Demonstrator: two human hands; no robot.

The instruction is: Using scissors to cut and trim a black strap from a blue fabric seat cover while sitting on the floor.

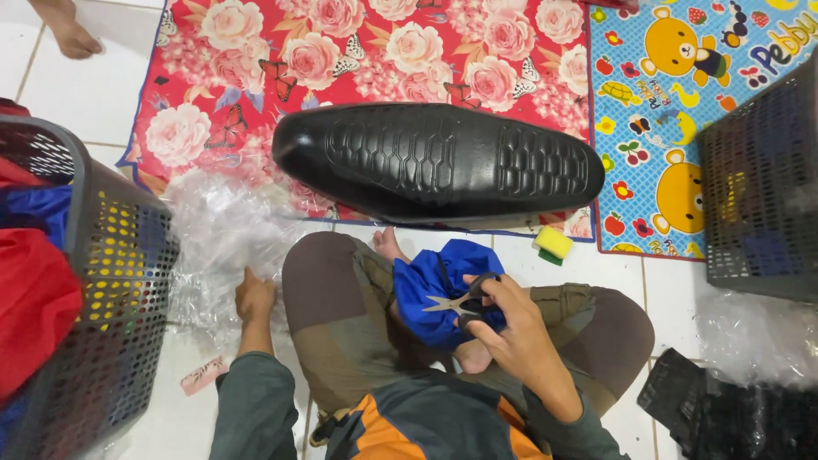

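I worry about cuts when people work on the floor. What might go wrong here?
The right hand holds scissors with the blades against blue fabric lying on the person's lap beside a bare foot; a slip might nick skin. The left hand rests on clear plastic sheeting over smooth tile, which may slide under weight.

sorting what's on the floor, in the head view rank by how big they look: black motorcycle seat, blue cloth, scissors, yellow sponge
1. black motorcycle seat, by far the largest.
2. blue cloth, bunched on the lap.
3. scissors, in the right hand.
4. yellow sponge, smallest, though it lies farther from the camera than the scissors, so that gap is unsure.
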